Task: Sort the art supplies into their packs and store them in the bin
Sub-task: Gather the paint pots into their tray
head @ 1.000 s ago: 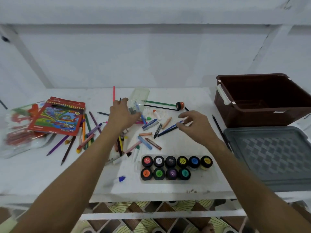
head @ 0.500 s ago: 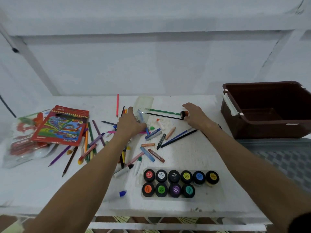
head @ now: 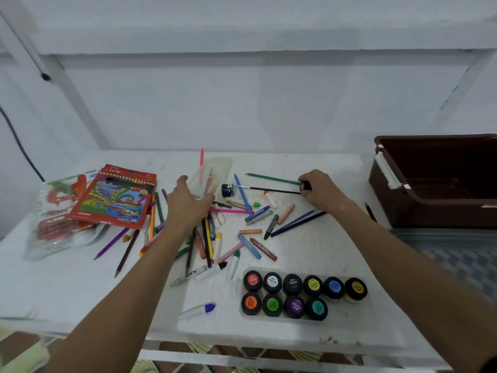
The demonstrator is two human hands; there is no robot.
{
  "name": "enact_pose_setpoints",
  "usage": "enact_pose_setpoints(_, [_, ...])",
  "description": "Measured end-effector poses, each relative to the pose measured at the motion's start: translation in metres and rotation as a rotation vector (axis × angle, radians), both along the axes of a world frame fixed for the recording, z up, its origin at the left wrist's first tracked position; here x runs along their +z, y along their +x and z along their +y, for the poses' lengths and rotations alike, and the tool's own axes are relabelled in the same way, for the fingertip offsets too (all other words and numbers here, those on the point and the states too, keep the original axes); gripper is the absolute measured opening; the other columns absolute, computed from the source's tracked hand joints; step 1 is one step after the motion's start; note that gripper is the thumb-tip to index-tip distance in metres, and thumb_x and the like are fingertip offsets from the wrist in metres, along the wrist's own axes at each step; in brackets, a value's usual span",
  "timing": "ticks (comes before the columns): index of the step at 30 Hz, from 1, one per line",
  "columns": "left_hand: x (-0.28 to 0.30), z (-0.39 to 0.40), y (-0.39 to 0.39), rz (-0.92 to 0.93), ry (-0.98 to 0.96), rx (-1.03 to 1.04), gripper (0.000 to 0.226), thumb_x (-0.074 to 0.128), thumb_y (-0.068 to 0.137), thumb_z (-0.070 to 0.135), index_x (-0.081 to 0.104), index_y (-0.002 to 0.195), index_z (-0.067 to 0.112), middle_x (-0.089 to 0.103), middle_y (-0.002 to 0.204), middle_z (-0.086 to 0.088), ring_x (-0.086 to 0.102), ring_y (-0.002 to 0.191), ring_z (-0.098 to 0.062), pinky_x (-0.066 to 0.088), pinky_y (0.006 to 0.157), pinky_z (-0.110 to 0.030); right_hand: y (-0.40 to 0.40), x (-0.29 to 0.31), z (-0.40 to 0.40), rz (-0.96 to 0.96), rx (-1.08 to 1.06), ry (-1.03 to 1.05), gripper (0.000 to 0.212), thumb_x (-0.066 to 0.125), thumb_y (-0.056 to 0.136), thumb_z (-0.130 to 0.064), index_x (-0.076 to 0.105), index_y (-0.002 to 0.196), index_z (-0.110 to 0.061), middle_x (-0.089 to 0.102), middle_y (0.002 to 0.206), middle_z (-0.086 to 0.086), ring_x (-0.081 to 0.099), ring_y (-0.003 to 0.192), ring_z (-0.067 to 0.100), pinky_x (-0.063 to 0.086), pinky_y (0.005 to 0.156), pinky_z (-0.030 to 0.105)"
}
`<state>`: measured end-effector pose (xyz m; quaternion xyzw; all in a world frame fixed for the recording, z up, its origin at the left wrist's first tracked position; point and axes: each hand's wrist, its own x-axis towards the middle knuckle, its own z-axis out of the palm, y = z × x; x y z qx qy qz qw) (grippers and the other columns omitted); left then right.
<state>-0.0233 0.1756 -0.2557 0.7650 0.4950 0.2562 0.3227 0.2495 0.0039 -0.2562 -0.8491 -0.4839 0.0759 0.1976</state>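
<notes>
Left hand reaches over the middle of the white tabletop, thumb and fingers closed on the near edge of a clear plastic pouch, which is lifted at a tilt. A pink pencil and at least one more stick show through the pouch or stand just behind it; which, cannot be told.

Right hand lies at the far right of the scatter, fingers curled round a small dark paint pot. The tip of a green pencil and the end of a thin black paintbrush both meet this hand. A second dark pot stands at the brush's other end.

Loose crayons, coloured pencils and markers lie crossed between and in front of both hands.

A clear tray at the near edge holds ten paint pots in two rows, six behind and four in front.

At far left, a red coloured-pencil box lies on top of a clear bag with red print.

The brown bin stands open at the right end of the tabletop, with a white latch on its near-left rim. A grey lid lies in front of it. A black pencil lies just left of the bin
</notes>
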Motion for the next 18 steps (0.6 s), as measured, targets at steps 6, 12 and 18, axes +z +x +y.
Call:
enact_pose_setpoints(6, [-0.012, 0.008, -0.024, 0.084, 0.074, 0.044, 0.068, 0.066, 0.080, 0.040, 0.039, 0.133, 0.008, 0.052, 0.126, -0.017, 0.046, 0.117, -0.032, 0.044, 0.088, -0.039, -0.017, -0.002, 0.001, 0.079, -0.032, 0.132, 0.036, 0.061, 0.090, -0.012, 0.057, 0.125, -0.005, 0.051, 0.119, 0.014, 0.051, 0.109, 0.024, 0.031, 0.090, 0.018])
enact_pose_setpoints(12, [-0.012, 0.010, -0.017, 0.505, 0.048, 0.019, 0.078, 0.054, 0.081, 0.057, 0.030, 0.141, 0.014, 0.027, 0.146, -0.022, 0.021, 0.136, -0.040, 0.020, 0.110, -0.056, -0.034, -0.003, 0.000, 0.075, 0.007, 0.120, 0.030, 0.057, 0.092, -0.020, 0.059, 0.120, -0.009, 0.052, 0.112, 0.007, 0.054, 0.102, 0.023, 0.036, 0.085, 0.023])
enact_pose_setpoints(18, [0.003, 0.010, 0.037, 0.551, 0.280, -0.404, 0.066, 0.056, 0.086, 0.035, 0.031, 0.145, 0.017, 0.030, 0.149, -0.016, 0.030, 0.135, -0.034, 0.029, 0.109, -0.045, -0.050, 0.003, -0.008, 0.139, -0.005, 0.148, 0.038, 0.061, 0.090, -0.020, 0.057, 0.125, -0.006, 0.056, 0.120, 0.010, 0.053, 0.102, 0.019, 0.035, 0.086, 0.021])
